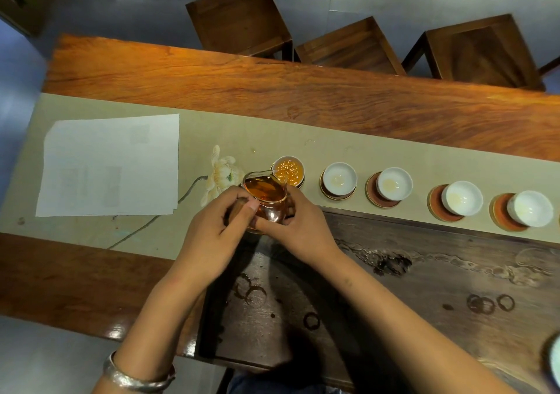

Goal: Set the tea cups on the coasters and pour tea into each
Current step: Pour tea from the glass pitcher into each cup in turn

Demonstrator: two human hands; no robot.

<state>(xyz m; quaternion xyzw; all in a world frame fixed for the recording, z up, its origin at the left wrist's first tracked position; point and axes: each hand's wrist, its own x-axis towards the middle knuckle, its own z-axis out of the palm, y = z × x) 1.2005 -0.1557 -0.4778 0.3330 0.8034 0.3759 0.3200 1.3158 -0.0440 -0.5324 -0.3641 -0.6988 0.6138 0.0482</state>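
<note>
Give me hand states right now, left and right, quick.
Left hand: closed on the wooden handle of the glass tea pitcher, tilting it to pour.
Right hand: fingers closed against the pitcher's body, steadying it over the first tea cup.

A glass pitcher (266, 199) of amber tea is tilted, its spout over the leftmost cup (288, 170), which is full of orange tea. Four white cups stand in a row to the right: the second cup (339, 179), third cup (394, 183), fourth cup (461, 197) and fifth cup (531, 208). Each sits on a round reddish coaster (436, 204), off-centre on the last three, and seems nearly empty.
</note>
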